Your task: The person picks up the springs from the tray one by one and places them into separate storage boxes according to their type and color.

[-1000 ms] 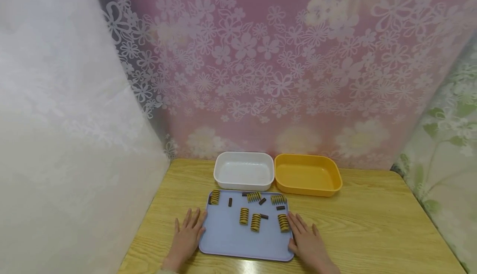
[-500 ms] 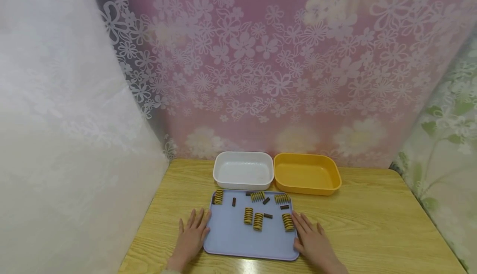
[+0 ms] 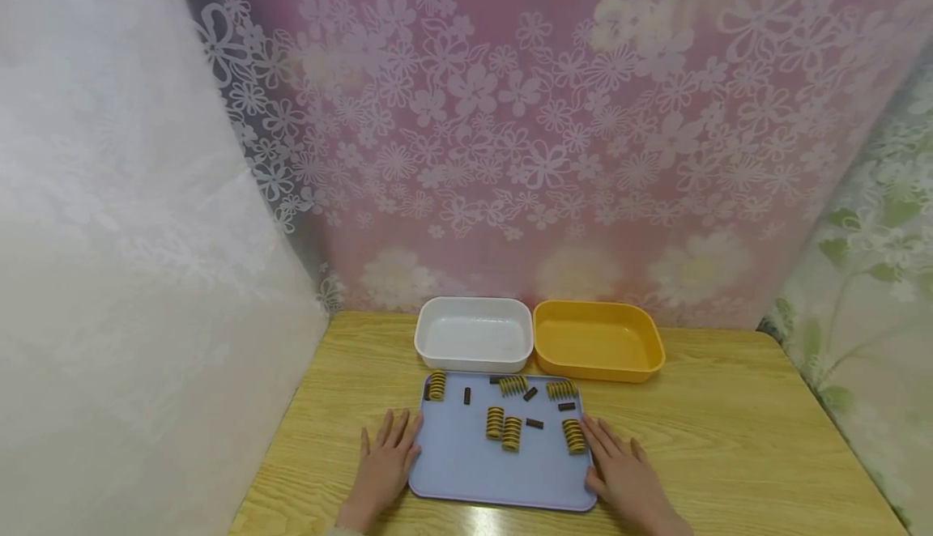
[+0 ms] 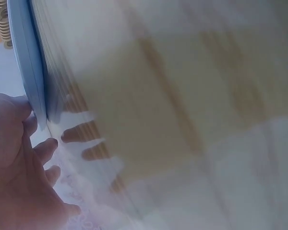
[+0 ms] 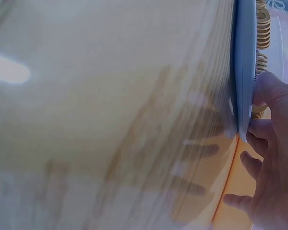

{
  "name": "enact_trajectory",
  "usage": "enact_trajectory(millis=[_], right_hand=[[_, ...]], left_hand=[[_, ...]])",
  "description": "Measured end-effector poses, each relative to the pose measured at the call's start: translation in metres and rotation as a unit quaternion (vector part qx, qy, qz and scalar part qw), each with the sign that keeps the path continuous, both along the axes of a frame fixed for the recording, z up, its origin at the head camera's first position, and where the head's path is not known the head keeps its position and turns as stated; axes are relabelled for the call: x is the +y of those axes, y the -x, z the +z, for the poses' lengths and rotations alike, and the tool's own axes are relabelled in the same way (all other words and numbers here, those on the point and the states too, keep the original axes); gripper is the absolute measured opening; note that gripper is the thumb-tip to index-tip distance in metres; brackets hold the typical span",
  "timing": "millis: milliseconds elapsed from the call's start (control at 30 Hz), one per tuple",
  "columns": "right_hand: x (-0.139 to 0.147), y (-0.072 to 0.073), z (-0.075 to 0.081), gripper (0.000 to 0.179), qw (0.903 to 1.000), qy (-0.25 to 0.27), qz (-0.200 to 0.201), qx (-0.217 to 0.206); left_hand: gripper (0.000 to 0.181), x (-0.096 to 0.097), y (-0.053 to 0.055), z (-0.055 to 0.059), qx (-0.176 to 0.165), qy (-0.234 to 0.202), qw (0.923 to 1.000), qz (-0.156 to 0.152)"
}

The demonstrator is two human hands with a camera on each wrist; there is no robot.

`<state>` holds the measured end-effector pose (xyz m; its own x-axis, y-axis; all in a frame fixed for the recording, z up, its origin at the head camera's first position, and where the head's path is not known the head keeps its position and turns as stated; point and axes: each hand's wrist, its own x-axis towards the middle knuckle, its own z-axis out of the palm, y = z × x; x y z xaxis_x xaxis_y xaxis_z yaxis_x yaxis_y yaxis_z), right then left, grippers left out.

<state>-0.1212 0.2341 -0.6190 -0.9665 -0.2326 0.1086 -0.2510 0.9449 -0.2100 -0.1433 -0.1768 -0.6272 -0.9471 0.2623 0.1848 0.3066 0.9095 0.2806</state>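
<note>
A pale blue tray (image 3: 459, 467) lies on the table, bearing several yellow-and-black coil springs (image 3: 512, 434) and several small dark brown cylinders (image 3: 535, 423). My left hand (image 3: 383, 465) touches the tray's left edge, fingers extended forward. Against the right edge rests my right hand (image 3: 624, 473), its fingers also straight, beside one coil spring (image 3: 573, 436). In the left wrist view, the tray's side (image 4: 32, 62) meets the thumb side of the left hand (image 4: 14, 167). The right wrist view has the right hand (image 5: 278, 158) at the tray's rim (image 5: 246, 62).
Behind the tray stand a white bin (image 3: 474, 364) and, to its right, a yellow-orange bin (image 3: 601, 372), side by side. The wooden table (image 3: 729, 423) extends to both sides. A flowered pink curtain (image 3: 539, 155) hangs behind, with pale sheets at left and right.
The tray has slid to the right with its springs and cylinders, both hands moving along at its edges. The bins keep their place on the table.
</note>
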Motion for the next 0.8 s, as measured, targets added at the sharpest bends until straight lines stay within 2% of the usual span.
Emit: enact_trajectory(millis=[467, 800], right_hand=[[0.016, -0.002, 0.000, 0.067, 1.0000, 0.006, -0.004, 0.005], [0.030, -0.004, -0.001, 0.067, 0.9997, 0.024, -0.007, -0.002]], left_hand=[[0.047, 0.018, 0.001, 0.001, 0.013, -0.010, 0.9998, -0.013], [0.049, 0.030, 0.002, 0.000, -0.012, -0.010, 0.9999, -0.007]])
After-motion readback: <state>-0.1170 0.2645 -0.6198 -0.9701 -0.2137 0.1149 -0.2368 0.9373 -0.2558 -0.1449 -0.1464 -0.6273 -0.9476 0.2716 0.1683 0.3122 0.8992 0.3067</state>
